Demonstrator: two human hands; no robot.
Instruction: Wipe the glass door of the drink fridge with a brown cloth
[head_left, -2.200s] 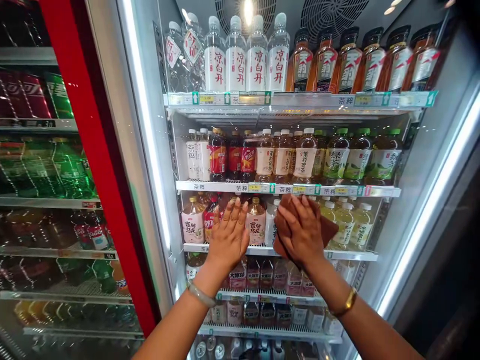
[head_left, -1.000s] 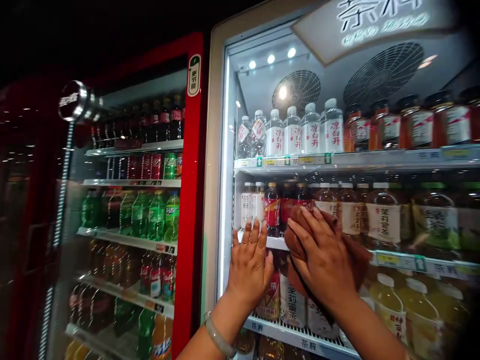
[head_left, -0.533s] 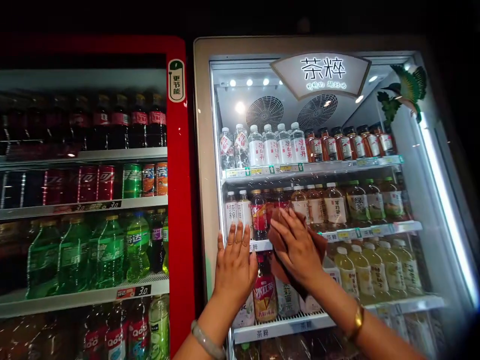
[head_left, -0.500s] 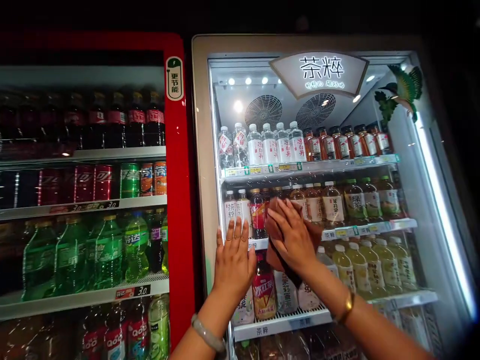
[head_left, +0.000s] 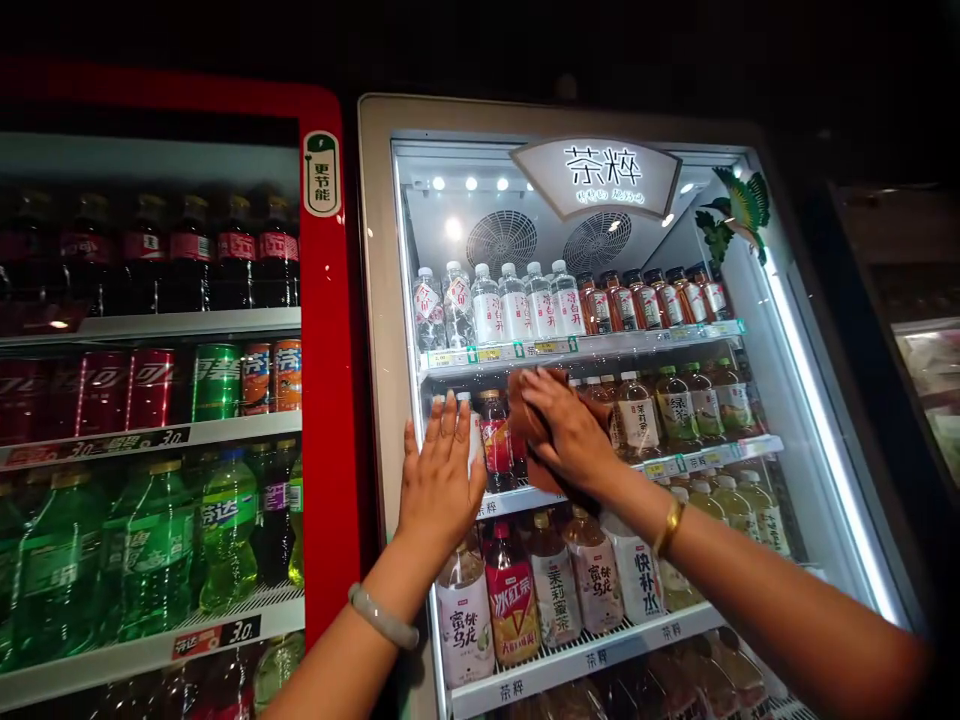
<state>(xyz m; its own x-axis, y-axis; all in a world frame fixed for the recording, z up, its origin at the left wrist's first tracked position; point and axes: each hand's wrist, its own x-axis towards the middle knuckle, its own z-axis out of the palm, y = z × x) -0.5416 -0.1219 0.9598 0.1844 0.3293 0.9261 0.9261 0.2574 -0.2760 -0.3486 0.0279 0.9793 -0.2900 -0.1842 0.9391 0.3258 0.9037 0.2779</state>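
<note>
My left hand (head_left: 444, 475) lies flat against the glass front of a lit drinks fridge (head_left: 377, 330), fingers upright and slightly spread, near the left edge of the door. A pale bangle circles that wrist. To its right, my right hand (head_left: 574, 435) presses a brown cloth (head_left: 543, 475) on the same glass, in front of the middle shelf. The cloth sticks out around the fingers and below the palm. A gold bracelet is on the right wrist. Behind the glass, the hands and cloth hide some bottles, and a red-labelled bottle (head_left: 495, 440) shows between them.
A red-framed fridge (head_left: 322, 330) with cola, cans and green bottles stands close on the left. A fan-shaped sign (head_left: 600, 178) and a bird decoration (head_left: 739, 210) are at the door's top. Lit shelves (head_left: 926, 375) appear at the far right.
Both hands have shifted up on the glass, the right one carrying the cloth towards the upper shelf edge. My view has also turned slightly, so both fridges sit further left.
</note>
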